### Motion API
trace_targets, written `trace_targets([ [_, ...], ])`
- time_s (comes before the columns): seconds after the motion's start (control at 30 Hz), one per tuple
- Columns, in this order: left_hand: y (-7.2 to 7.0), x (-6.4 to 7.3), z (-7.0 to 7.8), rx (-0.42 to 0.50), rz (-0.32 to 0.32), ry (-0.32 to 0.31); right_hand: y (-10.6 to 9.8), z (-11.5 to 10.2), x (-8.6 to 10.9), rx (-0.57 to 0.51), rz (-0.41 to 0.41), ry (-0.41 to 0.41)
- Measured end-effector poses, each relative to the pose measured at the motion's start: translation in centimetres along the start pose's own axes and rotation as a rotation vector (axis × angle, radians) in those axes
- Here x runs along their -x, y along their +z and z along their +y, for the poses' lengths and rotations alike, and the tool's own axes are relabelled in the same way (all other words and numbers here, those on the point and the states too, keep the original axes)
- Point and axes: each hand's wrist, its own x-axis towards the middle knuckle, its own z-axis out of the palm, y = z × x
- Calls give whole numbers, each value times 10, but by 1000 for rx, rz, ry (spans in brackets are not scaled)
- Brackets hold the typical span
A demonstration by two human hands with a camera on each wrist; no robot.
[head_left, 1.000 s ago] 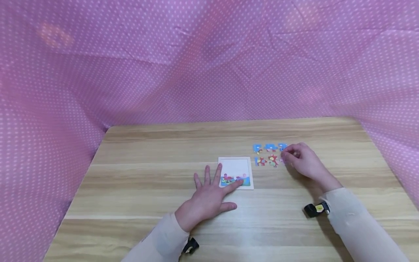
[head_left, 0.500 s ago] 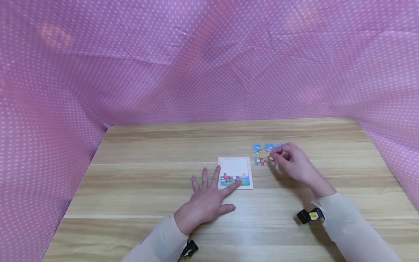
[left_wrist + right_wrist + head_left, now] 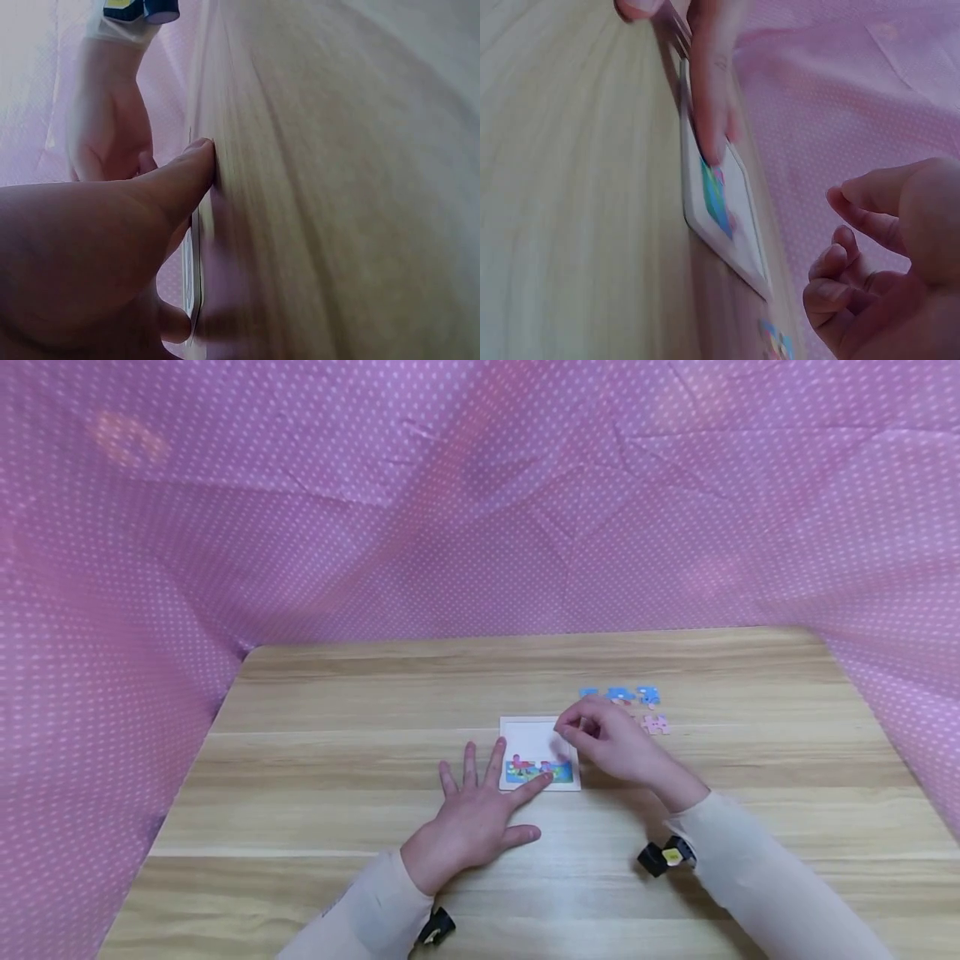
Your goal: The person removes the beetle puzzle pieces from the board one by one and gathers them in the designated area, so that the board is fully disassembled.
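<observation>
A small white puzzle tray [image 3: 538, 720] lies on the table, its lower strip filled with colourful pieces. Spread flat, my left hand [image 3: 468, 831] has its index fingertip pressing on those pieces and its middle fingertip at the tray's left edge. My right hand [image 3: 611, 743] hovers over the tray's right side. In the right wrist view, this right hand [image 3: 896, 255] has curled fingers with thumb and index tips together, and no piece shows between them. Loose jigsaw pieces [image 3: 620, 694] lie to the tray's right, partly hidden by the right hand. One is a pink piece [image 3: 656, 724].
The wooden table [image 3: 352, 735] reaches back to a pink dotted cloth [image 3: 480, 527] that hangs behind and at both sides. Black wrist cameras [image 3: 655, 860] sit under the sleeves. A loose colourful piece [image 3: 776, 341] lies beside the tray in the right wrist view.
My right hand has moved left from the loose pieces to above the tray's right side, uncovering the pink piece. My left hand has stayed in place.
</observation>
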Motion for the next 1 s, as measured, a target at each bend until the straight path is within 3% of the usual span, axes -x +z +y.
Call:
trace_targets([
  [0.17, -1, -1, 1, -12, -6, 0, 10, -5, -9, -16, -43, 26],
  [0.5, -1, -1, 2, -106, 10, -7, 25, -5, -20, 15, -150, -33],
  [1.0, -1, 1, 3, -108, -6, -21, 42, -9, -29, 36, -219, 1],
])
